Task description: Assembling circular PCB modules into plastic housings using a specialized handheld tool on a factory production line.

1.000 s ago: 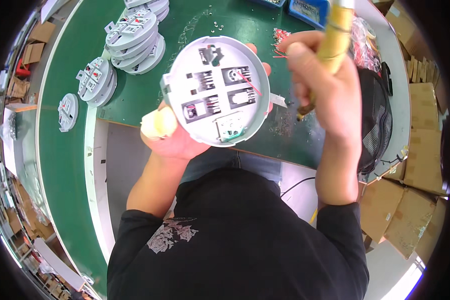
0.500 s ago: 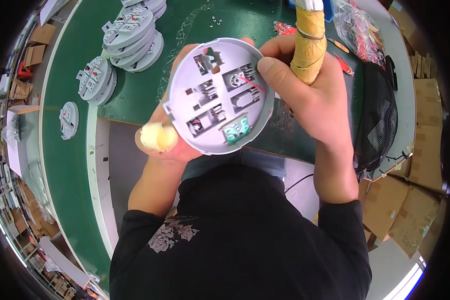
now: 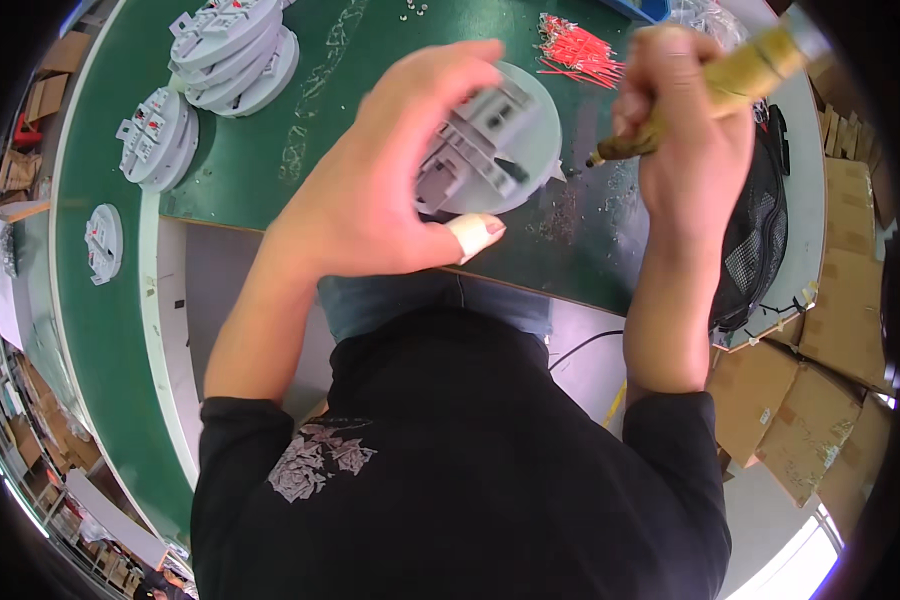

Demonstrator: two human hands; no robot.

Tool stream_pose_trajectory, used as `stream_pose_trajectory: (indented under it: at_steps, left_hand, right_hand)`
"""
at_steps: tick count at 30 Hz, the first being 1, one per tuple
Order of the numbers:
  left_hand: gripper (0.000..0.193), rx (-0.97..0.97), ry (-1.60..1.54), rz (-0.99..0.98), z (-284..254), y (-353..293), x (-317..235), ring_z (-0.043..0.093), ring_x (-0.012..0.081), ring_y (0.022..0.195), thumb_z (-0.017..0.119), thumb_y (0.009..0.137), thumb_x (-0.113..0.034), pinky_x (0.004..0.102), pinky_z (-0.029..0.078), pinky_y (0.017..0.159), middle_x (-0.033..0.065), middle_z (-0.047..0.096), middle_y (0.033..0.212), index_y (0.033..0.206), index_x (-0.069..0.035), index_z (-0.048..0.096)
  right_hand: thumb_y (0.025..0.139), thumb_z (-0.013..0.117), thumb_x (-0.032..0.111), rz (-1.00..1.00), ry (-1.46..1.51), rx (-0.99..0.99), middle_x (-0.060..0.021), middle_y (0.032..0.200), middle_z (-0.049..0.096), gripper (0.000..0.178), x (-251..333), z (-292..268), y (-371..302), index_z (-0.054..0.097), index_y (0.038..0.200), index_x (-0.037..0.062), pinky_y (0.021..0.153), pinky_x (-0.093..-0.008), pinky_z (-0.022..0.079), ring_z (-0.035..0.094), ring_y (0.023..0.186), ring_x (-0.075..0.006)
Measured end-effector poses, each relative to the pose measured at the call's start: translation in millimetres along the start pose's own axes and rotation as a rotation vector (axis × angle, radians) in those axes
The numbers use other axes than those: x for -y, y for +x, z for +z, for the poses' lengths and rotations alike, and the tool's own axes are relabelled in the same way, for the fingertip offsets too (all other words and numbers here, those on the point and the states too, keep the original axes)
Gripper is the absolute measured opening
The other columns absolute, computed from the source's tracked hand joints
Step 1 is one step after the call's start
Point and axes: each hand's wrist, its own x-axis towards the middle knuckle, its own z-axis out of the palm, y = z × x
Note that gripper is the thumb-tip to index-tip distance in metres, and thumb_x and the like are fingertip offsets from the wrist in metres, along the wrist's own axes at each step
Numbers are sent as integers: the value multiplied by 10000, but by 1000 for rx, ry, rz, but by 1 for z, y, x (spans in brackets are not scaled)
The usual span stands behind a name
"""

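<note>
My left hand (image 3: 370, 190) curves around the left side of a round grey plastic housing (image 3: 532, 125). Its fingers reach over the far edge, and the thumb, wrapped in pale tape, lies along the near edge. Raised compartments and slots show on the housing's upturned face; the hand covers its left part. My right hand (image 3: 695, 130), somewhat blurred, grips a yellow-wrapped tool (image 3: 740, 80) that narrows to a dark tip. That tip points left, just right of the housing and apart from it.
Stacked grey housings (image 3: 235, 55) stand on the green table (image 3: 260, 160) at the far left, with another single housing (image 3: 103, 243) nearer. Red wires (image 3: 580, 50) lie beyond my right hand. A black mesh bag (image 3: 750, 235) sits on the right, beside cardboard boxes (image 3: 850, 320).
The housing has turned over, so its other face shows. My right hand has left its rim and moved right, with the tool tilted over and its tip now visible.
</note>
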Motion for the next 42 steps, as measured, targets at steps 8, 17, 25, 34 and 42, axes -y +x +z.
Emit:
stream_pose_trajectory:
  at_steps: [8, 17, 25, 34, 42]
  left_hand:
    - [852, 401, 611, 87, -9, 20, 23, 412, 368, 1360, 806, 631, -94, 481, 291, 1123, 176, 434, 1465, 1385, -66, 410]
    - [874, -78, 846, -175, 43, 21, 11, 414, 373, 1336, 855, 607, -216, 497, 346, 1019, 156, 448, 1432, 1361, -102, 426]
    - [874, 139, 684, -48, 9, 19, 24, 409, 341, 1371, 839, 621, -205, 467, 318, 1071, 137, 448, 1470, 1371, -53, 416]
    - [888, 166, 636, -129, 4, 21, 26, 411, 310, 1388, 836, 623, -239, 454, 310, 1077, 96, 463, 1478, 1386, -69, 414]
    - [873, 96, 634, -67, 1, 17, 29, 441, 281, 1363, 843, 643, -261, 458, 336, 1050, 94, 502, 1426, 1380, -55, 423]
  right_hand:
    - [1009, 533, 266, -103, 364, 98, -34, 754, 493, 265, -26, -24, 12, 579, 967, 8, 576, -316, 410, 441, 634, -137]
    - [1001, 550, 297, -125, 560, 101, -15, 716, 525, 265, -32, -25, 19, 628, 1024, 45, 570, -330, 448, 478, 605, -138]
    - [1028, 499, 351, -176, 665, 350, 26, 740, 497, 324, -32, -38, 24, 671, 1145, 103, 619, -306, 409, 453, 661, -123]
    - [1027, 493, 433, -174, 798, 628, 18, 778, 498, 378, -42, -10, 25, 603, 1207, 119, 626, -301, 436, 474, 679, -120]
    - [1002, 559, 414, -196, 281, 446, 1, 680, 458, 352, -20, 31, 10, 548, 1091, 74, 510, -286, 399, 430, 555, -122]
